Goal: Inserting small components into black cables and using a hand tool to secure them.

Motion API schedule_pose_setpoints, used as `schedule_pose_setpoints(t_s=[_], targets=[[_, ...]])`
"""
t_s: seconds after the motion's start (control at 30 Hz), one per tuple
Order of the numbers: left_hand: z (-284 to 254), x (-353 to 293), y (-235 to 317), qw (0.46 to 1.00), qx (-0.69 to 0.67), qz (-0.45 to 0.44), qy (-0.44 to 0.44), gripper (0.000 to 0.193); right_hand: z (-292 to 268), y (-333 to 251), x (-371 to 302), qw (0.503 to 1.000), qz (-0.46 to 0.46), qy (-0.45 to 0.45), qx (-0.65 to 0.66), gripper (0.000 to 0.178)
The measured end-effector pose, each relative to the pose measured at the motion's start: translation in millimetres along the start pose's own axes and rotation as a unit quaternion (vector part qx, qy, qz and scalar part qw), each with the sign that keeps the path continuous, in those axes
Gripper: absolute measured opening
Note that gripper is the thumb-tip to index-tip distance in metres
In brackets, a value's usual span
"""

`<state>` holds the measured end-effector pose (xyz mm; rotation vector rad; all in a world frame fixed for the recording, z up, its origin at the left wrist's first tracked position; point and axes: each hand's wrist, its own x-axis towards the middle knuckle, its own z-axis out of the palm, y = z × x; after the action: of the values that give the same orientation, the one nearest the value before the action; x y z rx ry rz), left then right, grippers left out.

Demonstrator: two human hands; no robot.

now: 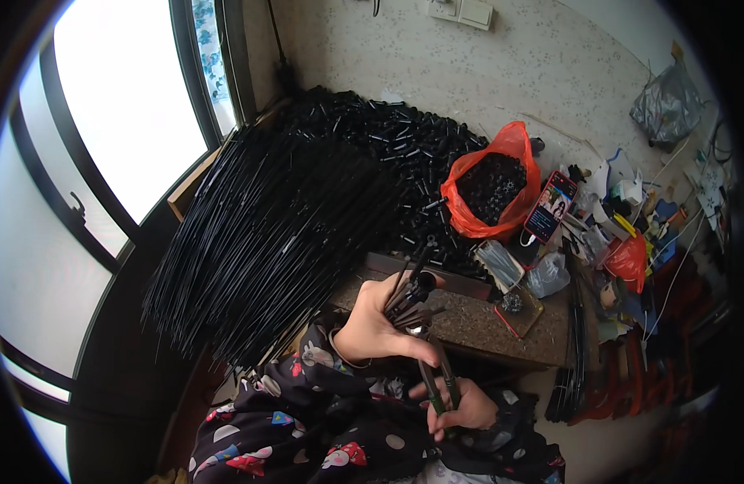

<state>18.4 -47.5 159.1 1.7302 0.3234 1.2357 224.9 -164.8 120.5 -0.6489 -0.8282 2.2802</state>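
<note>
My left hand [366,324] is closed around several thin black rods with dark ends [410,305], raised just over the near edge of the table. Below and to its right, my right hand [474,406] grips a pair of pliers [448,376] with dark green handles. The shiny head of the pliers is up against the rod ends by my left thumb; whether it bites on one cannot be made out. A wide pile of long black rods [259,234] lies on the table beyond my left hand.
Short black tubular parts [388,137] are heaped along the wall. A red plastic bag [454,214] of small dark pieces stands beside a lit phone [551,207]. A small tray [529,316] holds tiny metal pieces near the table's front edge [469,329]. Clutter lies at the right; windows [130,73] at the left.
</note>
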Motion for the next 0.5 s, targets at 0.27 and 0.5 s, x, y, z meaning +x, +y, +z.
schedule_pose_setpoints(t_s=[0.27, 0.5], targets=[[-17, -3, 7, 0.995, -0.097, -0.015, 0.019, 0.067, 34, -30, -13, 0.797, -0.137, 0.209, -0.550, 0.030], [-11, 5, 18, 0.999, 0.022, -0.022, -0.024, 0.063, 16, -16, 13, 0.801, -0.124, 0.235, -0.537, 0.042]])
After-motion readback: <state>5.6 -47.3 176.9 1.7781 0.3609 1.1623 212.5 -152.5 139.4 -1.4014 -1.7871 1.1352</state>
